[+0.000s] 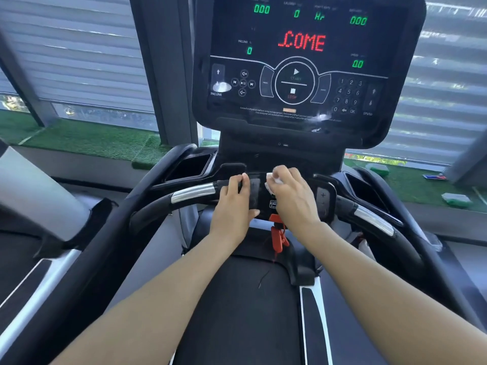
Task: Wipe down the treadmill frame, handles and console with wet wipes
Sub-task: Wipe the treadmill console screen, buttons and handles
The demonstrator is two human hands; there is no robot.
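Down at the middle of the handlebar, just below the console point(303, 61), we have both hands working side by side. Our right hand point(292, 196) curls its fingers around a bunched white wet wipe point(272, 180) and presses it against the black centre panel point(259, 192), so that is where the cleaning is happening right now. Our left hand point(234, 204) lies on the left part of that same panel with fingers fairly straight and the thumb tucked under the lower edge; we judge it is there to brace us and steady the reach, since it holds no wipe. Hanging just below the panel is the red safety clip point(278, 233), dangling between our wrists, and we would want to keep the wipe from snagging it. On either side run the shiny silver grips, the left grip point(193, 193) and the right grip point(374, 219); whether they have been wiped we cannot tell. Up on the console the screen glows with green zeros and red letters, so the machine is powered, and a careless press on its buttons could start something. Beneath us stretches the dark belt point(237, 312). Around us we see slatted blinds point(73, 48) over the windows, a strip of green turf point(92, 138) along the sill, and what look like wipe packs point(456, 198) lying on the turf at the right.
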